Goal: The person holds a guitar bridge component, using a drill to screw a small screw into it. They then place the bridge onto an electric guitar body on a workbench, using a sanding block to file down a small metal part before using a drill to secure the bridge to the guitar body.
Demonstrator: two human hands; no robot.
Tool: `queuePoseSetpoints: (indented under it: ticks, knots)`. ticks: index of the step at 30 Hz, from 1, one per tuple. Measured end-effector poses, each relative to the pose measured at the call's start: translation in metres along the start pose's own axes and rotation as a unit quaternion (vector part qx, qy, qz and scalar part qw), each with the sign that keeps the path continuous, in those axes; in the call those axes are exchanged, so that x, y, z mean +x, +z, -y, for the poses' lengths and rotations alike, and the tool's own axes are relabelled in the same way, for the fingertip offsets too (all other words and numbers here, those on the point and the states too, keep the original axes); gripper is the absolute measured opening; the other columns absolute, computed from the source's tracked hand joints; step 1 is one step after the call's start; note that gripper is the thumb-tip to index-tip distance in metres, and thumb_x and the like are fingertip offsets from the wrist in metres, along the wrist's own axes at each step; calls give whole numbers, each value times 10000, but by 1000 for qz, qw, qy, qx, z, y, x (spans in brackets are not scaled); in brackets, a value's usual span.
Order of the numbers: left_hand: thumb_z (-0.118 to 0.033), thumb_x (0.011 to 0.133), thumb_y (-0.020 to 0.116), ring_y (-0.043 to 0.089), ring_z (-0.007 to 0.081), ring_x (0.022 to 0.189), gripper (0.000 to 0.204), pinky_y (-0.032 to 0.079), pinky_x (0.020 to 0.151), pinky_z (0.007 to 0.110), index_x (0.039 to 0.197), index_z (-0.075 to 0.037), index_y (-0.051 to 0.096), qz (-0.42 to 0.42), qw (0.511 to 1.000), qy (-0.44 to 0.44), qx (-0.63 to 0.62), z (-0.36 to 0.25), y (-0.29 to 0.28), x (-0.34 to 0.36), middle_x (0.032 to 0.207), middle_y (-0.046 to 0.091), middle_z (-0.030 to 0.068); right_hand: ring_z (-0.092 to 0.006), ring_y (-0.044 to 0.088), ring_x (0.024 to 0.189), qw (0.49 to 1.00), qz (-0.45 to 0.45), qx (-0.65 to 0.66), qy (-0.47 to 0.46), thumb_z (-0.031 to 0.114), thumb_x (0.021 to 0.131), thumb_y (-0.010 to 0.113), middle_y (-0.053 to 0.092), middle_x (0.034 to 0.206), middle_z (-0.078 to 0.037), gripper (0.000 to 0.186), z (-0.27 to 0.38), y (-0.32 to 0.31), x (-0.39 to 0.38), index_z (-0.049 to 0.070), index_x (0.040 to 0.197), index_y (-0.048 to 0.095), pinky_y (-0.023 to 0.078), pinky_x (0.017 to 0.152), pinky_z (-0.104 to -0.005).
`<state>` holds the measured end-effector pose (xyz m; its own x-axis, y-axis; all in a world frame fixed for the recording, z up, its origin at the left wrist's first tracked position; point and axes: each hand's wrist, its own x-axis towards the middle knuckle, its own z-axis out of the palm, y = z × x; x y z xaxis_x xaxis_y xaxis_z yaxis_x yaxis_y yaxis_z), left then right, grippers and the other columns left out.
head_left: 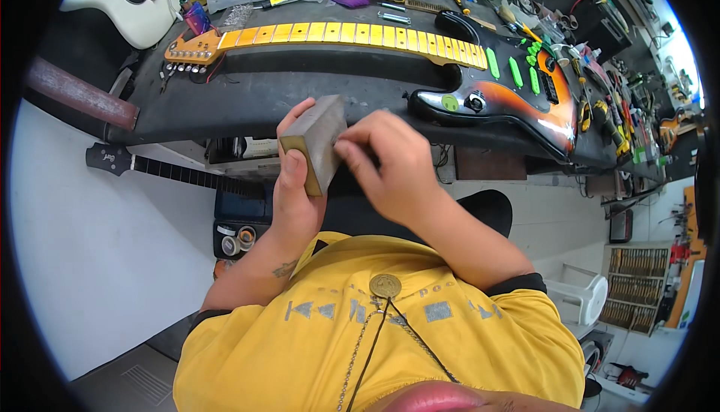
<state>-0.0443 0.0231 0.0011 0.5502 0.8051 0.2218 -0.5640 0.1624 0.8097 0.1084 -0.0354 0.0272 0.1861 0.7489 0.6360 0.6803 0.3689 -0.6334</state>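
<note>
Gripping a grey rectangular block [316, 142] upright in closed fingers, the left hand [295, 187] holds it in front of the chest while the right hand [390, 164] pinches its side, just below the dark workbench [247, 100] bearing a sunburst electric guitar [495, 97].

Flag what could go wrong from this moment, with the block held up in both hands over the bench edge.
1. The grey block is held in the air by the left hand, with only the right hand's fingertips on its side; a slip could drop it onto the person's lap.
2. The sunburst guitar lies just beyond the hands, so a dropped or swung block might mark its finish.
</note>
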Motion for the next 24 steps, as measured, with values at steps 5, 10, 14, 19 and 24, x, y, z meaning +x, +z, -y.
queuePoseSetpoints:
  ticks: [5, 10, 14, 19, 24]
  knots:
    - [-691, 997, 611, 496, 269, 1427, 919, 369, 1227, 442, 1644, -118, 298, -18, 999, 7, 26, 4, 6, -4, 1551, 481, 124, -367, 659, 758, 997, -9, -43, -61, 6, 903, 770, 660, 833, -167, 93, 0, 2, 2, 0, 903, 678, 530, 676, -410]
    - [-673, 1000, 620, 502, 265, 1424, 905, 395, 1209, 445, 1645, -131, 292, -14, 1000, 1, 4, 3, 6, -3, 1553, 475, 121, -396, 625, 761, 995, -6, -61, -75, 42, 885, 762, 616, 795, -181, 173, 3, -1, 8, 15, 813, 607, 519, 685, -479]
    - [-660, 1002, 628, 491, 261, 1440, 905, 394, 1212, 446, 1649, -135, 277, -1, 999, 12, 34, 11, 0, -8, 1568, 461, 120, -405, 618, 708, 997, 12, -55, -61, 41, 888, 759, 614, 759, -169, 183, 22, -3, 5, 28, 792, 604, 515, 660, -494]
    - [-665, 1000, 637, 484, 262, 1460, 918, 372, 1233, 423, 1657, -136, 274, 3, 998, -9, 69, 15, -8, -9, 1585, 462, 118, -445, 641, 754, 993, 42, -98, 49, 170, 964, 705, 636, 790, -206, 257, -5, -1, 17, -4, 801, 610, 520, 676, -505]
    - [-661, 993, 654, 475, 260, 1459, 919, 396, 1216, 434, 1649, -129, 293, 4, 999, -43, 17, 10, -15, -11, 1608, 430, 109, -384, 630, 832, 992, 57, -83, -80, 64, 865, 777, 635, 868, -153, 173, 8, -6, 14, 40, 856, 606, 514, 733, -490]
